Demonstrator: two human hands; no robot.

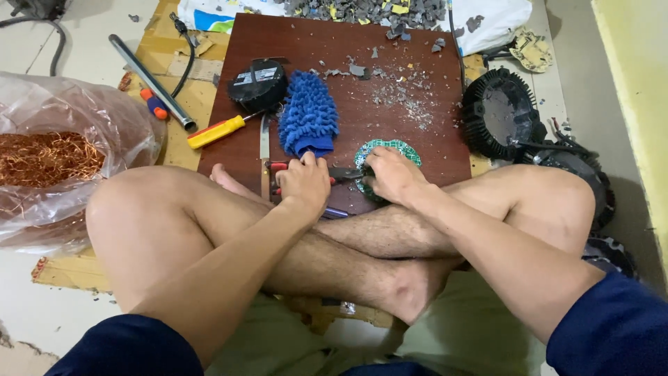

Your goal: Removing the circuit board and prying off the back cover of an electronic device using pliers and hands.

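I sit cross-legged with a dark brown board in front of my shins. My left hand is closed on a red-handled cutting tool whose jaws point right, toward a round green circuit board. My right hand presses down on and grips that round board at the board's near edge. Part of the tool and part of the circuit board are hidden under my fingers.
On the brown board lie a blue fluffy mitt, a yellow-handled screwdriver, a black round part and grey chips. A bag of copper wire sits left, a metal tube behind it. Black finned housings lie right.
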